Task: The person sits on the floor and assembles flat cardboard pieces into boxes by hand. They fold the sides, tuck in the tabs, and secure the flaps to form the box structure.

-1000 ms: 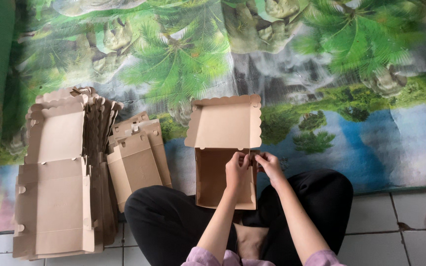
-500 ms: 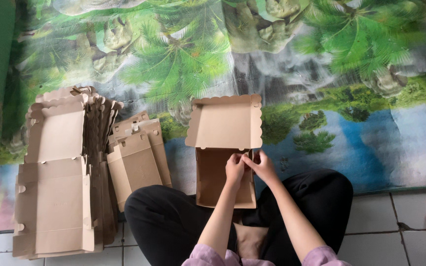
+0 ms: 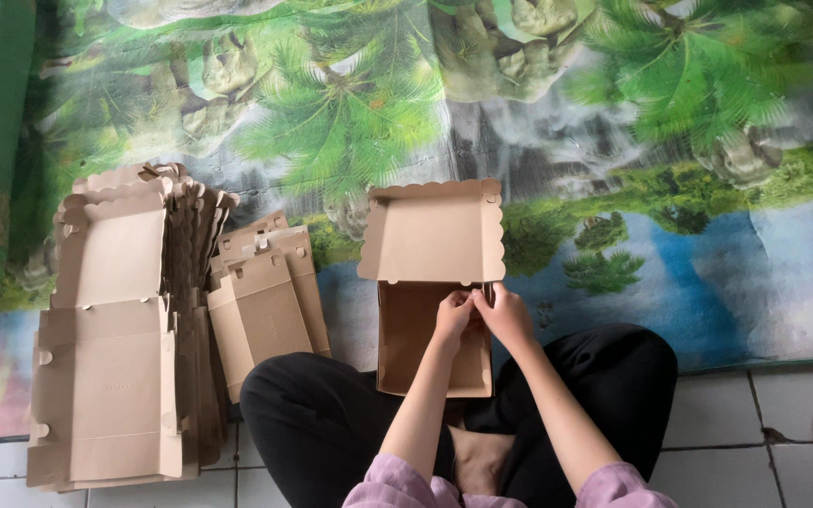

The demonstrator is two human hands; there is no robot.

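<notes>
Box (image 3: 430, 240): brown cardboard, half-folded, lid flap up, standing on the mat (image 3: 613, 141) before the seated person's crossed legs. Left hand (image 3: 454, 315) and right hand (image 3: 505, 315): side by side at the box's right inner wall, fingers curled and pinching the cardboard edge, grips narrow. Flat blanks (image 3: 110, 329): stacked to the left, well apart. Smaller blanks (image 3: 265, 296): beside them.
</notes>
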